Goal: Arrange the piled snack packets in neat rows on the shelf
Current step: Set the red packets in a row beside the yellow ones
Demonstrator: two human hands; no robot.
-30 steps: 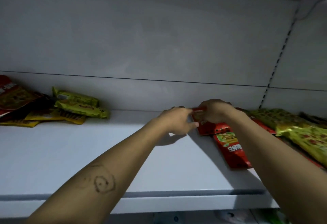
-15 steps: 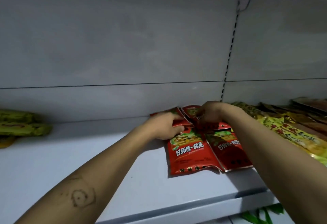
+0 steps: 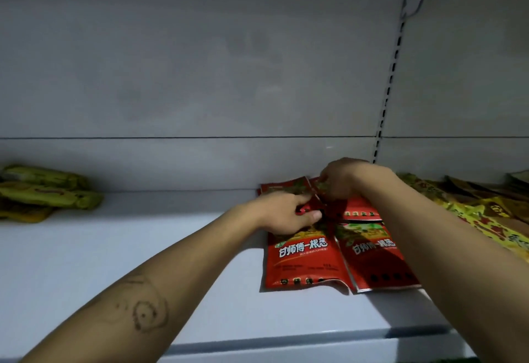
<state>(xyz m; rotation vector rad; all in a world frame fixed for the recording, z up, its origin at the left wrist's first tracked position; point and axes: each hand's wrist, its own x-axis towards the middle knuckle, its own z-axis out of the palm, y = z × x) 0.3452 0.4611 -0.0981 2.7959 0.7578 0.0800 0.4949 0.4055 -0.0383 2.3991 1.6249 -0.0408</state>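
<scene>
Two red snack packets lie flat side by side on the white shelf: the left front red packet and the right front red packet. Behind them lie two more red packets against the back wall. My left hand lies on the back left red packet, thumb and fingers pinching its lower edge. My right hand has its fingers curled on the top of the back right red packet.
A pile of green and yellow packets lies at the far left of the shelf. Yellow and brown packets crowd the right end. A slotted upright runs up the back wall. The shelf's front edge is near me.
The view has swung right. A second column of red packets now lies left of the first, and both hands have stayed on the back packets.
</scene>
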